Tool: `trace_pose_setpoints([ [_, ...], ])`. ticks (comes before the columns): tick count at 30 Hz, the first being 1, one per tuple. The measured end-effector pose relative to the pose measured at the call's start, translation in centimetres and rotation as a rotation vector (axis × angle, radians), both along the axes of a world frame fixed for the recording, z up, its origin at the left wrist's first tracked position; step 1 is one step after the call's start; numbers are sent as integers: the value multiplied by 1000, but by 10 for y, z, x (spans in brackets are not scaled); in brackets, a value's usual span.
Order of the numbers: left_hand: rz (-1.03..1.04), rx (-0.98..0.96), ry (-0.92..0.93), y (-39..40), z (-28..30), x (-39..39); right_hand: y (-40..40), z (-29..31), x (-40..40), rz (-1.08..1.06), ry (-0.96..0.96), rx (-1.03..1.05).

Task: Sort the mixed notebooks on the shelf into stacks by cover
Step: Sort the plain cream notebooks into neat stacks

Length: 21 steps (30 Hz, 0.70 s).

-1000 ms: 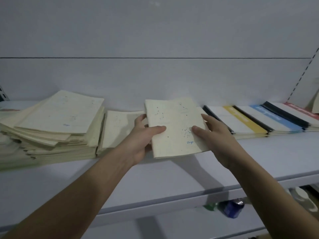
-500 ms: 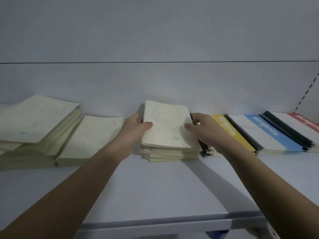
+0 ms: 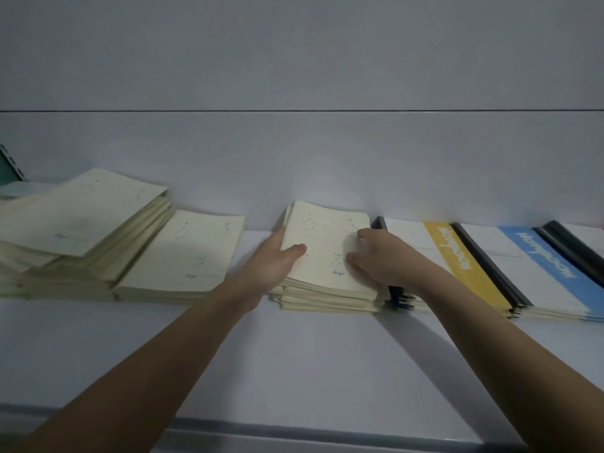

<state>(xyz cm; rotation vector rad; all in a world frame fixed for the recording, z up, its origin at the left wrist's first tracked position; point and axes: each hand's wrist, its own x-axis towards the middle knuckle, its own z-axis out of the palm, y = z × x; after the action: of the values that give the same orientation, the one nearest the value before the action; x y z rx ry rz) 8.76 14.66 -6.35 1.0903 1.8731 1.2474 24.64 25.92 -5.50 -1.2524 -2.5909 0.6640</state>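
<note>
Landmark: the cream notebook stack point(image 3: 327, 297) at mid-shelf point(image 3: 294, 371). Our left hand point(image 3: 273, 264) grips the left edge of its top cream notebook point(image 3: 327, 246), thumb lying on the cover. Our right hand point(image 3: 380, 256) holds the right edge, fingers curled onto the cover. Left of the stack, apart from it, we see a low cream pile point(image 3: 186, 256), then a taller, messier cream pile point(image 3: 81, 223). Just right of the stack lie overlapping yellow-banded point(image 3: 457, 256) and blue-banded notebooks point(image 3: 549, 263).
</note>
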Motion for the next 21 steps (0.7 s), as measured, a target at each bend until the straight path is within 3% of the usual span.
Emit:
trace_pose_setpoints([
  [4,29,11,-26,-2,3,2,4,0,-3,-2,-21,21],
  [8,47,15,101,-11,13,-3,-2,8,-16,-20,-66,194],
  [11,58,12,186,-26,18,-30,-16,22,-33,-22,53,281],
  [16,155,118,235,-66,16,-82,-53,35,-74,117,291,239],
  [21,188,133,553,-114,28,-129,-105,24,-128,306,258,182],
])
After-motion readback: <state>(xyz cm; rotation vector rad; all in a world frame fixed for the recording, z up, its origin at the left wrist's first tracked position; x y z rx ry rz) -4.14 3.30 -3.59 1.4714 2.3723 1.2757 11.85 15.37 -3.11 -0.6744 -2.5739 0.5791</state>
